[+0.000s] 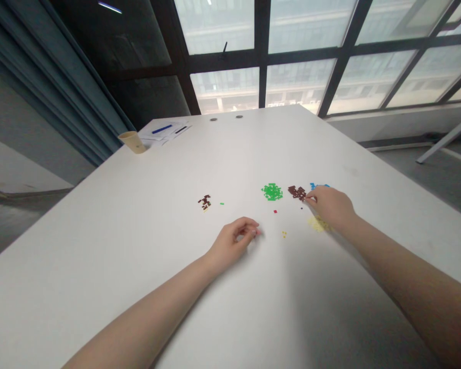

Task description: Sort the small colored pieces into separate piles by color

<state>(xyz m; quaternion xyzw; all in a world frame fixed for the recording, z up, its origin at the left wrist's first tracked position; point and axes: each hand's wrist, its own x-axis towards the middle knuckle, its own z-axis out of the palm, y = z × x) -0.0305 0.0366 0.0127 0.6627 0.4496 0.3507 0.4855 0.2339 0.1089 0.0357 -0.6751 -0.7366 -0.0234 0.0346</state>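
Note:
My left hand (233, 241) is closed in a loose pinch above the white table, with a small pink piece (258, 232) at the fingertips. Thumb and fingers of my right hand (333, 205) come together at the edge of a pile of dark brown pieces (296, 192); what they hold is too small to make out. Blue pieces (319, 185) lie partly hidden behind that hand, and pale yellow pieces (318, 223) lie under it. A heap of small green pieces (272, 191) sits left of the brown pile. Between the hands are a red piece (275, 211) and several yellow pieces (284, 234).
A small brown cluster (205, 202) and a single green piece (222, 204) lie left of centre on the table (138, 230). At the far left edge stand a paper cup (132, 142) and papers with a blue pen (162, 129). Windows border the far side.

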